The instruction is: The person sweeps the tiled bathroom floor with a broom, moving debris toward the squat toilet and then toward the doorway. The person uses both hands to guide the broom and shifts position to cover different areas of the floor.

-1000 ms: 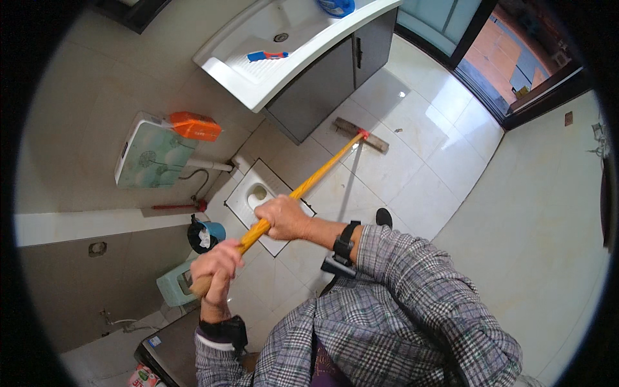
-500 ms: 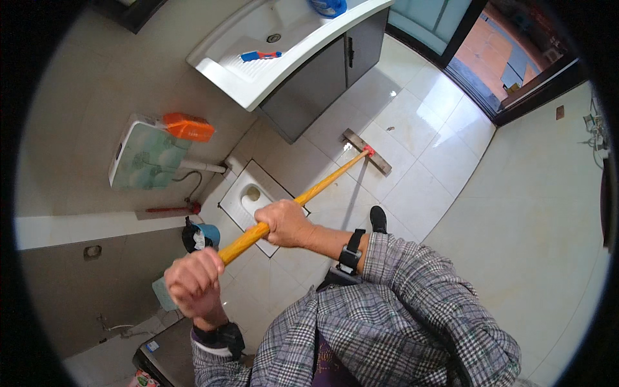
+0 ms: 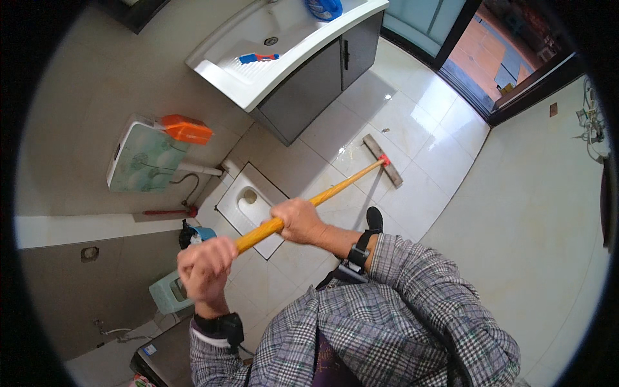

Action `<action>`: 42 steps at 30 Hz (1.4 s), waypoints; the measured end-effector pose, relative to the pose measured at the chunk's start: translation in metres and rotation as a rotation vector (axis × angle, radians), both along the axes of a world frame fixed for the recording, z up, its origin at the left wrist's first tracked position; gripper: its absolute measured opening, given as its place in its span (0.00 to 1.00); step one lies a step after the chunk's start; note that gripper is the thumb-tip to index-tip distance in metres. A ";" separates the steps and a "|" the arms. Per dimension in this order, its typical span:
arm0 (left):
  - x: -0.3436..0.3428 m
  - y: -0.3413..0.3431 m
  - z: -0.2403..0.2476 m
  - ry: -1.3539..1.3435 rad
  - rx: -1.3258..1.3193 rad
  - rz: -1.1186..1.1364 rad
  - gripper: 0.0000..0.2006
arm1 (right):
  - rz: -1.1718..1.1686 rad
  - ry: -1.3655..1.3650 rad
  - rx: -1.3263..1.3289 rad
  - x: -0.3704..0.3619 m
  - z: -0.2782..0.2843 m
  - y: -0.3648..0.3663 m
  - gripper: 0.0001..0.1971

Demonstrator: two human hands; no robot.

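Observation:
Both my hands are wrapped round the yellow wooden handle of a floor squeegee (image 3: 348, 182). My left hand (image 3: 207, 266) grips the upper end of the stick. Farther down the handle, my right hand (image 3: 299, 221) is closed round it. The squeegee's narrow head (image 3: 391, 171), with a red joint in its middle, rests on the wet-looking tiled floor. Just left of the stick lies a white squat toilet (image 3: 247, 201) set into the floor. One of my dark shoes (image 3: 374, 219) shows below the squeegee head.
A grey vanity cabinet (image 3: 303, 90) carries a white washbasin (image 3: 219, 77) with a blue-and-red brush (image 3: 259, 58) on it. A cistern (image 3: 143, 155), a blue bin (image 3: 205, 233) and a pale green plastic container (image 3: 169, 292) stand along the left. An open doorway (image 3: 493, 51) lies at the far right.
The squeegee head has slid right and slightly nearer across the tiles. Both hands have moved right with the handle, still gripping it.

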State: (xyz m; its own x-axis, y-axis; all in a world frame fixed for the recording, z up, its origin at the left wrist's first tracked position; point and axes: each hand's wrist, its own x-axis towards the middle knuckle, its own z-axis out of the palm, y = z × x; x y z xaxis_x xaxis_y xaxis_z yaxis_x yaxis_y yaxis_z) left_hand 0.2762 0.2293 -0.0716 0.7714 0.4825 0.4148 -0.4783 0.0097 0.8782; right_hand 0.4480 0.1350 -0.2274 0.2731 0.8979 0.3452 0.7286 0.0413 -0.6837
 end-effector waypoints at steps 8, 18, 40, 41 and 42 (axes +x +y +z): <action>0.052 -0.017 -0.055 0.155 0.080 -0.069 0.15 | -0.090 -0.096 -0.039 0.068 -0.047 -0.028 0.17; 0.030 -0.002 -0.010 0.151 0.063 -0.183 0.17 | -0.085 0.049 -0.086 0.031 -0.018 -0.041 0.11; 0.091 -0.027 -0.060 0.167 -0.026 -0.237 0.18 | -0.197 0.011 -0.301 0.086 -0.057 -0.082 0.14; 0.094 -0.029 -0.060 0.164 0.012 -0.233 0.18 | -0.204 -0.029 -0.387 0.088 -0.056 -0.086 0.19; 0.094 -0.031 -0.055 0.170 0.084 -0.274 0.18 | -0.189 -0.033 -0.352 0.087 -0.052 -0.087 0.16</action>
State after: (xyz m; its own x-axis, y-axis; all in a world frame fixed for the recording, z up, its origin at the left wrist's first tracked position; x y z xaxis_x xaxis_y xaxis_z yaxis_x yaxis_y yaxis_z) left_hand 0.3697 0.1980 -0.1263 0.9292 0.2172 0.2989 -0.3148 0.0419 0.9482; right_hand 0.5352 0.0485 -0.2795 0.4392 0.8977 0.0363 0.7225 -0.3288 -0.6082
